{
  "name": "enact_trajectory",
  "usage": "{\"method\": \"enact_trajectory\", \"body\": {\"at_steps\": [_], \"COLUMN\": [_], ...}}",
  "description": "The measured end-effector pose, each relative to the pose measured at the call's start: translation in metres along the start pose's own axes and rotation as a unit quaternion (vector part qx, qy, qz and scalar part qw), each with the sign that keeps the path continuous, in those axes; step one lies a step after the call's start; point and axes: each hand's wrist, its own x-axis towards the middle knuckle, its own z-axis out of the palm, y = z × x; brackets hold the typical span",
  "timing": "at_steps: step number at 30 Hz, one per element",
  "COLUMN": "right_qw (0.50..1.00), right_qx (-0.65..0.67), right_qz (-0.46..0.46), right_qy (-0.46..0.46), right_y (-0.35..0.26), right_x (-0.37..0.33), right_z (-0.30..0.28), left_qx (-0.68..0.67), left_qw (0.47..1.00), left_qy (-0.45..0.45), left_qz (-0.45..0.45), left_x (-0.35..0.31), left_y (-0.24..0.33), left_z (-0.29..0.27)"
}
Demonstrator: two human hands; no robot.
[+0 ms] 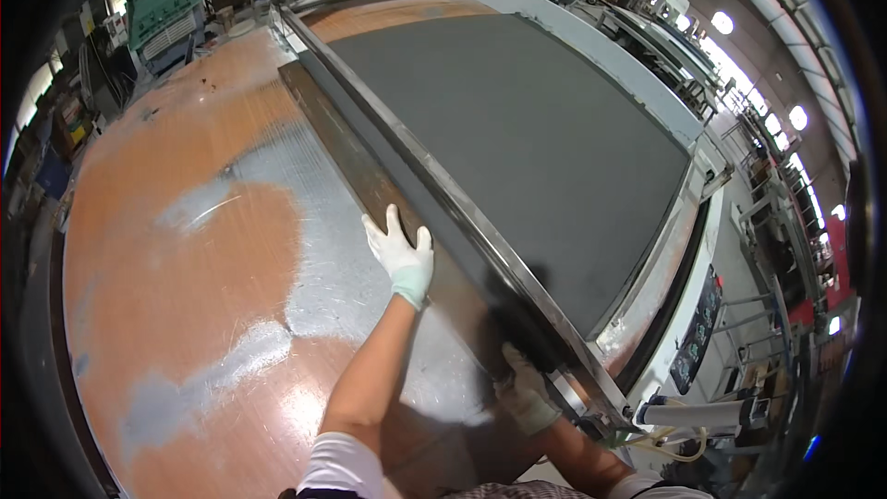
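Note:
A long flat brown metal bar [346, 152] lies slantwise across the table, beside a raised metal rail [434, 171]. My left hand [402, 259], in a white glove with a pale green cuff, rests on the bar about midway, fingers spread apart. Nearer to me, my right hand [527, 393], gloved too, is at the bar's near end close to the rail. Shadow darkens its fingers, so their grip is unclear. Beyond the rail a wide dark grey sheet or layer [517, 139] covers the bed.
The tabletop [185, 296] on the left is orange-brown with worn silvery patches. A pale frame edge [647, 259] bounds the grey bed on the right. By the rail's near end are a white cylinder [698, 413] and a yellowish hose [698, 448]. A dark control panel [698, 328] hangs at the right.

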Motion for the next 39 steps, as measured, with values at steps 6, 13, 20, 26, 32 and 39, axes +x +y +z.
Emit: {"method": "enact_trajectory", "body": {"at_steps": [6,13,20,26,32,39], "right_qw": [1.000,0.878,0.901,0.744,0.878,0.730], "right_qx": [-0.001,-0.430,-0.347,-0.519,-0.464,-0.630], "right_qz": [-0.004,-0.204,-0.204,-0.009,-0.044,-0.239], "right_qy": [0.028,-0.057,-0.162,-0.421,0.107,0.116], "right_y": [-0.016,0.038,-0.057,-0.074,-0.125,-0.142], "right_x": [-0.019,0.005,-0.056,-0.136,-0.121,-0.067], "right_z": [0.005,-0.033,-0.041,-0.250,-0.386,-0.442], "left_qx": [-0.051,-0.164,-0.315,-0.336,-0.404,-0.394], "left_qw": [0.992,0.960,0.907,0.850,0.823,0.841], "left_qy": [-0.115,-0.219,-0.248,-0.350,-0.334,-0.318], "left_qz": [-0.033,-0.064,-0.130,-0.207,-0.220,-0.193], "left_x": [-0.009,0.026,0.036,-0.096,-0.143,-0.131], "left_y": [0.003,-0.052,-0.024,0.058,0.011,-0.021], "left_z": [-0.014,-0.001,-0.014,-0.036,-0.051,-0.031]}}
